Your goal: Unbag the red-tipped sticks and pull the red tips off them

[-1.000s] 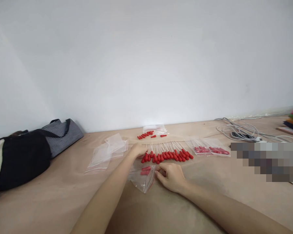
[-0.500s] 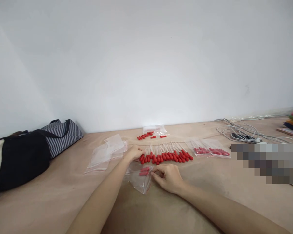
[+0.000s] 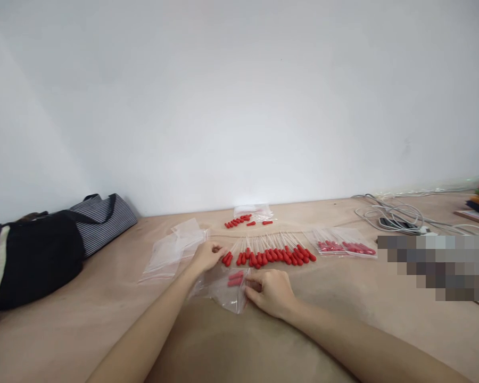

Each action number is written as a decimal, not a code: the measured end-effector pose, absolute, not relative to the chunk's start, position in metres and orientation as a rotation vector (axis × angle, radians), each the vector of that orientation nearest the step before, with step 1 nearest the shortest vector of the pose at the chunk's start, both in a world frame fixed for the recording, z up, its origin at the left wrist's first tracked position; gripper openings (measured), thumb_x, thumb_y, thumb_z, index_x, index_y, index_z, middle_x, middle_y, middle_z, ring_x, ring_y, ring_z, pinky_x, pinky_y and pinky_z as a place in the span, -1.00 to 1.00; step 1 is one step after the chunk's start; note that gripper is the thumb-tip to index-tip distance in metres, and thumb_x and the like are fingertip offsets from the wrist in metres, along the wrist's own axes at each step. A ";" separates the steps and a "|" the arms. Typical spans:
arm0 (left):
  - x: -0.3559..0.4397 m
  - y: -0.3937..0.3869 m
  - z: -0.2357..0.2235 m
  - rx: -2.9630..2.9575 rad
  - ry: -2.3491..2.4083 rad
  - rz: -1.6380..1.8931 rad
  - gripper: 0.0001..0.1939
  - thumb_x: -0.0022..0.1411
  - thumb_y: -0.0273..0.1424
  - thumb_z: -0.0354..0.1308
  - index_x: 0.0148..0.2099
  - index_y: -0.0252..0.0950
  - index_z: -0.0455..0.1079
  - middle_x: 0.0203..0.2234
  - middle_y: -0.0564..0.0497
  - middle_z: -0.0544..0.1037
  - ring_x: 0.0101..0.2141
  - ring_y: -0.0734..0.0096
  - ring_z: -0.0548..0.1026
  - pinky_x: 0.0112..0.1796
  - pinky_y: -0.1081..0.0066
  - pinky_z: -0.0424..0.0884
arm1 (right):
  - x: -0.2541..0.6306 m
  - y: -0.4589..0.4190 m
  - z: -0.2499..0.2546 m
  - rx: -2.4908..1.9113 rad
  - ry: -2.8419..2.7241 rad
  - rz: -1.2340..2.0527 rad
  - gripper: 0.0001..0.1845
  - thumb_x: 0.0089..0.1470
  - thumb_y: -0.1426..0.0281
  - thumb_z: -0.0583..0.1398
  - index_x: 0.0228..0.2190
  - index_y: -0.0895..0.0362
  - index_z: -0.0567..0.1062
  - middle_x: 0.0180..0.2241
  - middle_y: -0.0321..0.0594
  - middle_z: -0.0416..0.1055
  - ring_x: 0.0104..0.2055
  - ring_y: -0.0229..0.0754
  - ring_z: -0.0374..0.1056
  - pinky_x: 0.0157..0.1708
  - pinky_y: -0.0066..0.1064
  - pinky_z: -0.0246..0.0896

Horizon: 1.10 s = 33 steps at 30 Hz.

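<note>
A row of droppers (image 3: 277, 256) with red bulbs and thin clear stems lies across the middle, bulbs toward me. At its left end my left hand (image 3: 208, 256) is closed in a pinch at the stems of two droppers (image 3: 227, 259), which sit slightly apart from the row. My right hand (image 3: 272, 291) pinches the edge of a clear zip bag (image 3: 227, 298). Inside that bag lie red-bulbed droppers (image 3: 235, 279), their stems pointing left and hard to see. The bag rests in front of the row, between my hands.
Flat zip bags (image 3: 165, 258) lie to the left. Filled bags (image 3: 345, 244) lie right of the row, and loose red bulbs (image 3: 239, 221) lie behind it. A black bag (image 3: 35, 263) stands far left; tangled cables (image 3: 383, 213) lie right, below the wall (image 3: 239, 106).
My left hand has moved a little left and down, drawing two droppers away from the row and opening a gap. My right hand still holds the zip bag, almost unmoved.
</note>
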<state>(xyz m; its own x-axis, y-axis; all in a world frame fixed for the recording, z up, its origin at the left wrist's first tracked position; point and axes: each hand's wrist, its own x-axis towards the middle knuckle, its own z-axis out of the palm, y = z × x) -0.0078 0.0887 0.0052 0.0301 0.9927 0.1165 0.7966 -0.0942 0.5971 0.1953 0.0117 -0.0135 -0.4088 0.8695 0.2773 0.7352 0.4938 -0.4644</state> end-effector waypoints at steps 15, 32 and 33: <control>-0.022 0.001 -0.007 2.276 1.401 0.726 -0.76 0.15 -0.38 -0.04 -0.26 -0.25 0.45 -0.25 -0.03 0.50 -0.21 0.36 0.43 -0.14 0.35 0.31 | 0.192 0.011 -0.010 -1.085 -2.490 0.388 -0.70 -0.06 0.41 0.04 -0.21 0.05 0.34 -0.25 -0.27 0.33 -0.31 -0.27 0.25 -0.47 -0.48 -0.11; -0.021 -0.002 -0.006 2.386 1.285 0.675 -0.74 0.19 -0.35 -0.05 -0.19 -0.19 0.45 -0.22 -0.01 0.50 -0.19 0.38 0.41 -0.12 0.37 0.31 | 0.188 0.013 -0.012 -1.281 -2.209 0.697 -0.70 -0.30 0.17 0.27 -0.52 0.10 0.40 -0.44 -0.37 0.23 -0.44 -0.35 0.16 -0.49 -0.52 -0.09; -0.021 -0.001 -0.007 2.377 1.296 0.673 -0.74 0.19 -0.35 -0.05 -0.19 -0.19 0.46 -0.22 -0.01 0.50 -0.18 0.37 0.41 -0.12 0.36 0.31 | 0.189 0.012 -0.012 -1.270 -2.195 0.715 -0.70 -0.31 0.19 0.27 -0.53 0.12 0.38 -0.44 -0.37 0.22 -0.45 -0.37 0.14 -0.49 -0.52 -0.08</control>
<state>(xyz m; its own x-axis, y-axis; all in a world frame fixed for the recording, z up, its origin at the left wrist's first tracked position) -0.0208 -0.0014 -0.0065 0.4688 0.8506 0.2381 0.6842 -0.5202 0.5111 0.1893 0.0123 -0.0122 -0.4388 0.8843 0.1595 0.6209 0.4267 -0.6576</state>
